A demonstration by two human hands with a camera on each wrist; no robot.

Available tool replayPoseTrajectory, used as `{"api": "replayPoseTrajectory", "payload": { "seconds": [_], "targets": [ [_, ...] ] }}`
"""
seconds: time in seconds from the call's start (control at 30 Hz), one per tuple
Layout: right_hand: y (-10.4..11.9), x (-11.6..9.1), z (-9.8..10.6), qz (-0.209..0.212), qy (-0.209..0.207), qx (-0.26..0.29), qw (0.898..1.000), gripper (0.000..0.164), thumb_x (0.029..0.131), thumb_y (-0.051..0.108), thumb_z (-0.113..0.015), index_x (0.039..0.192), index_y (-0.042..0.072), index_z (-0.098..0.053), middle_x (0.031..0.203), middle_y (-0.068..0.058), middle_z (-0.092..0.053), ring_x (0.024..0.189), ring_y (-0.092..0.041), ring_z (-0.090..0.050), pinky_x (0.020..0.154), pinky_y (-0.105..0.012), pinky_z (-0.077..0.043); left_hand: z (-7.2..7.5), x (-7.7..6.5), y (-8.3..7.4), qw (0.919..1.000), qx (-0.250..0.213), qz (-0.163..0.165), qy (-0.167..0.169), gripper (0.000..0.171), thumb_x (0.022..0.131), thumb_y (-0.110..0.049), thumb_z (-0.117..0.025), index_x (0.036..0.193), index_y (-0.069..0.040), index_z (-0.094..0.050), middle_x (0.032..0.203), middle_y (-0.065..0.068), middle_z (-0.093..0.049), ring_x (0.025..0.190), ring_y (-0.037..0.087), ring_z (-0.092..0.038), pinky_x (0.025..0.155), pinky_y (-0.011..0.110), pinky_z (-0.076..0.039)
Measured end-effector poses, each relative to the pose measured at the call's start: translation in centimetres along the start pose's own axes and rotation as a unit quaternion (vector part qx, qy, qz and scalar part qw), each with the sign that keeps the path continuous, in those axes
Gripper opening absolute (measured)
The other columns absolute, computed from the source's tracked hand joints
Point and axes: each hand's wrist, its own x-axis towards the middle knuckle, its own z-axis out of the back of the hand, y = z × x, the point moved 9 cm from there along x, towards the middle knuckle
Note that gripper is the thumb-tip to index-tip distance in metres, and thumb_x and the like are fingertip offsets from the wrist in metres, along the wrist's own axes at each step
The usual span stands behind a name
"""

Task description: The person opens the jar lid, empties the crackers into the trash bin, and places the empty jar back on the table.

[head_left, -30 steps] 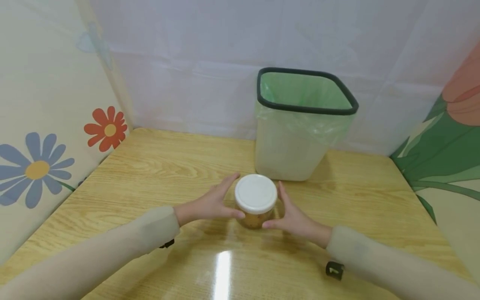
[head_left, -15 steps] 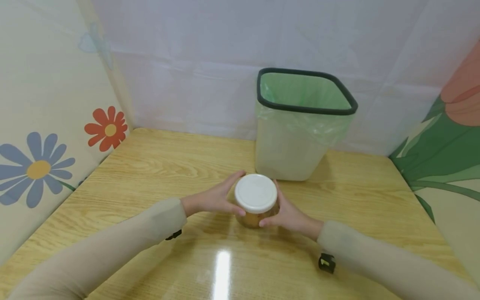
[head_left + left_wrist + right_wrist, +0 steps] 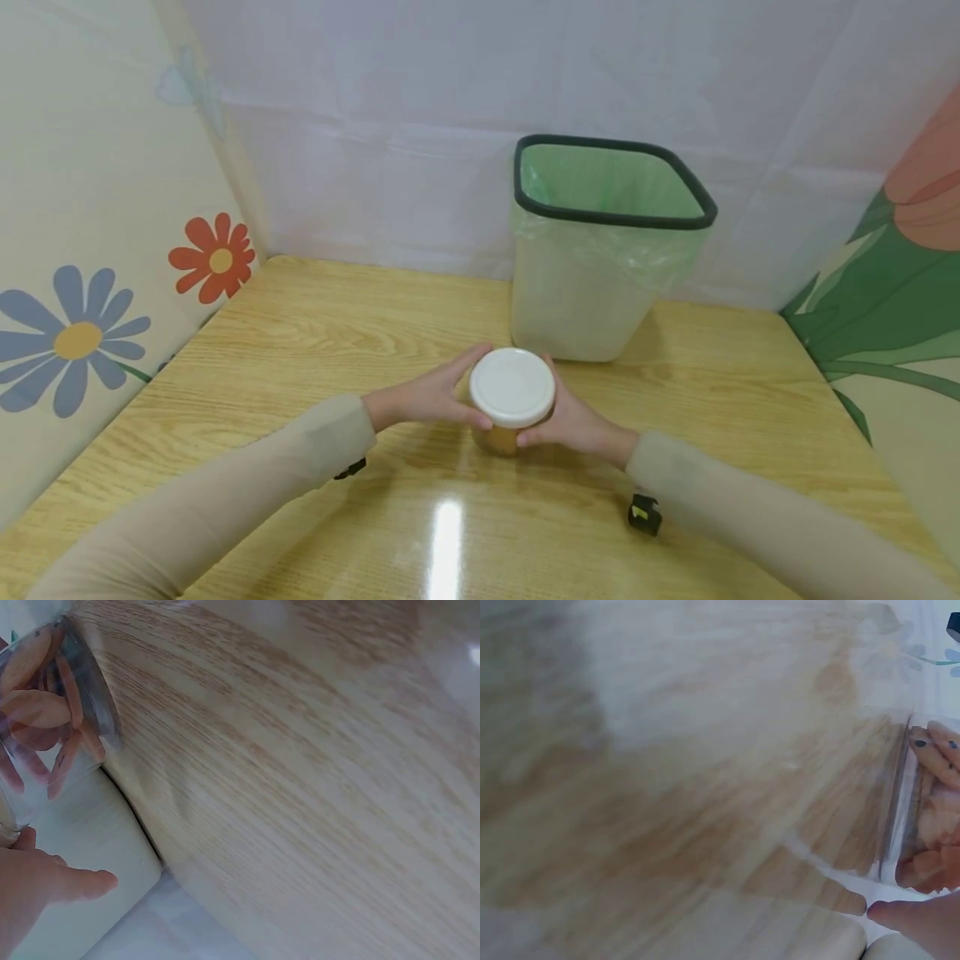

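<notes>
The left hand (image 3: pixel 431 398) has closed in, thumb and fingers now round the white-lidded clear jar (image 3: pixel 512 387), which stands unmoved on the wood-grain table (image 3: pixel 345 321); the right hand (image 3: pixel 573 423) clasps its other side, so it looks steadied, just before the lined trash bin (image 3: pixel 577 287).

Left hand (image 3: pixel 41 883) at clear jar (image 3: pixel 96 686) of brownish pieces (image 3: pixel 36 709)

A pale bin (image 3: pixel 573 292) with a dark rim (image 3: pixel 615 218) and green liner (image 3: pixel 622 179) stands on the table (image 3: pixel 337 308) before a whitish backdrop (image 3: pixel 375 175). At left are a red flower (image 3: pixel 220 259), a blue flower (image 3: pixel 77 340) and a faint shape (image 3: pixel 193 90), possibly a butterfly.
</notes>
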Motion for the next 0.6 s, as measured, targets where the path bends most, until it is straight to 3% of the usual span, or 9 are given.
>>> {"api": "replayPoseTrajectory", "payload": {
  "seconds": [0.23,0.37,0.6],
  "targets": [
    [-0.17,0.12,0.27,-0.015,-0.007,-0.003,1.0,0.154,0.056,0.05,-0.091,0.148,-0.006,0.019,0.155,-0.033,-0.008,0.142,-0.045,-0.01,0.113,-0.058,-0.002,0.01,0.36,-0.41,0.9994,0.007,-0.035,-0.002,0.109,0.073,-0.046,-0.083,0.152,-0.003,-0.021,0.154,0.018,-0.028,0.142,0.035,-0.023,0.113,0.058,-0.017],
    [-0.05,0.3,0.32,-0.003,-0.004,0.011,1.0,0.152,0.057,0.047,-0.092,0.149,-0.006,0.017,0.155,-0.033,-0.01,0.142,-0.044,-0.012,0.113,-0.058,-0.001,-0.03,0.51,-0.35,0.9993,-0.005,-0.036,-0.003,0.107,0.072,-0.045,-0.085,0.151,-0.006,-0.024,0.149,0.015,-0.036,0.14,0.033,-0.029,0.112,0.058,-0.019],
    [0.6,0.71,0.19,0.056,-0.001,0.023,0.998,0.123,0.061,0.031,-0.094,0.148,-0.009,-0.016,0.144,-0.029,-0.035,0.132,-0.04,-0.034,0.113,-0.053,-0.015,-0.15,0.79,0.33,0.9997,-0.009,-0.022,-0.005,0.116,0.068,-0.047,-0.087,0.153,-0.007,-0.018,0.152,0.015,-0.031,0.141,0.032,-0.025,0.113,0.057,-0.017]
  ]
}}
